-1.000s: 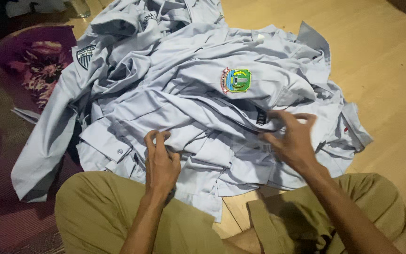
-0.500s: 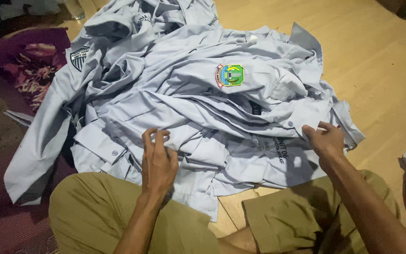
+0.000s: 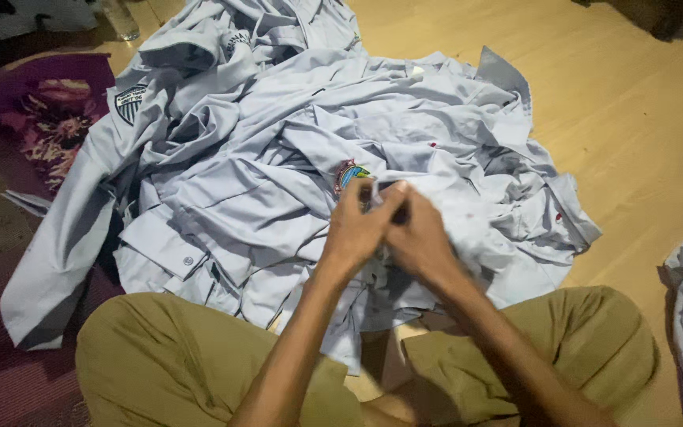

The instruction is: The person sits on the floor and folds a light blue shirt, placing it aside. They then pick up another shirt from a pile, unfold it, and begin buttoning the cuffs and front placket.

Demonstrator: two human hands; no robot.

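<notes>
Head view: both hands have come together over the middle of the pile of pale grey shirts (image 3: 278,182), where half a second ago they were well apart, the left one pressed flat on the cloth near the lap and the right one out by the far edge of the heap. The left hand (image 3: 356,225) is now lifted and curled, its fingertips pinched on a fold of the top shirt just below the colourful chest badge (image 3: 349,174). The right hand (image 3: 416,233) touches it side by side, fingers closed on the same bit of cloth; what exactly lies between the fingertips is too small to make out. The badge, earlier in plain sight, is now half hidden behind the fingers. The pile lies on the wooden floor (image 3: 634,103) in front of the person's crossed legs in khaki trousers (image 3: 167,364). A dark red patterned mat (image 3: 41,111) lies to the left.
</notes>
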